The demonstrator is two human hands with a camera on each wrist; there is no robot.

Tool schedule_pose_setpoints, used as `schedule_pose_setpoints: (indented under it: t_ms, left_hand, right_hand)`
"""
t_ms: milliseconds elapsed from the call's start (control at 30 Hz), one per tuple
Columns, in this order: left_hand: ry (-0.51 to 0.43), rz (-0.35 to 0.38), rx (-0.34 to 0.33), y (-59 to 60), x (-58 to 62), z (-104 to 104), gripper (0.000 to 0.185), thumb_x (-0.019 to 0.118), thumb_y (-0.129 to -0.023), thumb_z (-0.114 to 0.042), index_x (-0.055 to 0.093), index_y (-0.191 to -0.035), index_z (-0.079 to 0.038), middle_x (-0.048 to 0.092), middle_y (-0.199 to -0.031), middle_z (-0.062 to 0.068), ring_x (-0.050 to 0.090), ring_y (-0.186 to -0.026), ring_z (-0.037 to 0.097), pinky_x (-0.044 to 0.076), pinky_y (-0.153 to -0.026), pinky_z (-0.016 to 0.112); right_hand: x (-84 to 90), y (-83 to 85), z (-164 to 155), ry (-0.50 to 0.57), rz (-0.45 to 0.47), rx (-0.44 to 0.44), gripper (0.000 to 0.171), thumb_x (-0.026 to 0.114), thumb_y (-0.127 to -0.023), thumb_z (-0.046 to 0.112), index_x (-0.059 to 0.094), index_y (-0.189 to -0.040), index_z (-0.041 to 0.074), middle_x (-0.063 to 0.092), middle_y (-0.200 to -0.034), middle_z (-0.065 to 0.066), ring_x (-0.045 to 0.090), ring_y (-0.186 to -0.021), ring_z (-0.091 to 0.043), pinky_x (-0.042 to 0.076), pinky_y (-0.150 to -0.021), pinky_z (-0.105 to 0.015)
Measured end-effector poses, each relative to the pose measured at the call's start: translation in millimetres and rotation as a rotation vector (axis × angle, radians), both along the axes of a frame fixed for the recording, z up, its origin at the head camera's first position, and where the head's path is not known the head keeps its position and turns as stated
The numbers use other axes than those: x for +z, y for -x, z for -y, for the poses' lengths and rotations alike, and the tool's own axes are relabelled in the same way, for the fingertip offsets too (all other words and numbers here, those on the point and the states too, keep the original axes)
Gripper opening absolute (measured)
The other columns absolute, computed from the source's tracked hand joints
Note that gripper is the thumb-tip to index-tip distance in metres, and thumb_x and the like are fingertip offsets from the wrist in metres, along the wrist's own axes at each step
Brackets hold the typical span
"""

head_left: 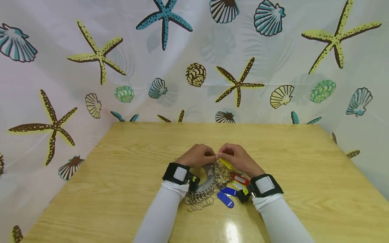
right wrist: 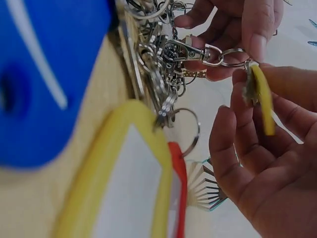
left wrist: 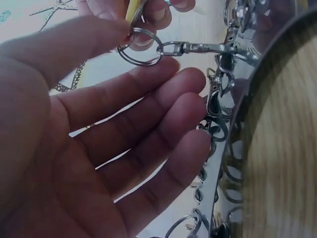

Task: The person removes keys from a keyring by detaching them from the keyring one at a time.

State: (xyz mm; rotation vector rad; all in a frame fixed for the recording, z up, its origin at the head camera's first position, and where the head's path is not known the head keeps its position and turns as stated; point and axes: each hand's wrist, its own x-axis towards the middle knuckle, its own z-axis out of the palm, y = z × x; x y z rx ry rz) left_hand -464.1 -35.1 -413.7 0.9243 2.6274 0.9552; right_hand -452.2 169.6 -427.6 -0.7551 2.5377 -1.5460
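Observation:
My left hand pinches a small split ring between the thumb and index finger; the other fingers lie fairly straight beneath it. A swivel clasp links that ring to a big curved metal band hung with many rings and clasps. My right hand pinches a yellow key tag edge-on, right against the split ring. Both hands meet just above the middle of the wooden table.
Loose key tags lie by my right wrist: two blue tags, a red tag and a yellow-framed tag. A heap of split rings spreads under the band. A curtain with starfish and shells walls the table's far and side edges.

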Motion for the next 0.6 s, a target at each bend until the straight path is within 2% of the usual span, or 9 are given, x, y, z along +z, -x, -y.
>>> schedule_pose_setpoints:
  t_ms: [133, 333, 433, 600]
  left_hand:
    - [0.007, 0.010, 0.010, 0.1, 0.8, -0.5, 0.030, 0.056, -0.098, -0.032, 0.074, -0.098, -0.007, 0.069, -0.084, 0.004, 0.060, -0.069, 0.014, 0.045, -0.061, 0.026]
    - [0.012, -0.029, 0.025, 0.5, 3.2, -1.6, 0.016, 0.065, -0.094, -0.020, 0.071, -0.102, -0.008, 0.069, -0.088, 0.001, 0.065, -0.078, 0.013, 0.050, -0.069, 0.024]
    - [0.006, -0.036, 0.032, 0.7, 2.6, -4.5, 0.016, 0.068, -0.092, -0.016, 0.069, -0.106, -0.008, 0.069, -0.092, 0.001, 0.064, -0.082, 0.011, 0.050, -0.071, 0.023]
    - [-0.011, 0.006, 0.028, 0.4, 1.6, -6.4, 0.021, 0.062, -0.096, -0.023, 0.069, -0.109, -0.008, 0.069, -0.094, 0.001, 0.064, -0.081, 0.009, 0.050, -0.072, 0.025]
  right_hand:
    - [1.2, -0.4, -1.1, 0.005, 0.010, 0.012, 0.012, 0.058, -0.098, 0.014, 0.066, -0.100, 0.006, 0.063, -0.088, -0.008, 0.053, -0.074, -0.018, 0.044, -0.067, -0.030]
    - [2.2, 0.6, 2.2, 0.000, 0.042, 0.011, 0.014, 0.058, -0.098, 0.013, 0.066, -0.098, 0.002, 0.065, -0.091, -0.012, 0.055, -0.076, -0.020, 0.045, -0.068, -0.030]
    - [1.1, 0.4, 1.7, -0.017, 0.044, -0.006, 0.014, 0.058, -0.098, 0.013, 0.066, -0.098, 0.001, 0.065, -0.089, -0.012, 0.054, -0.075, -0.019, 0.044, -0.066, -0.030]
    - [0.8, -0.4, 0.1, -0.026, 0.024, -0.022, 0.014, 0.059, -0.098, 0.014, 0.067, -0.097, 0.003, 0.065, -0.088, -0.010, 0.054, -0.073, -0.019, 0.044, -0.065, -0.029]
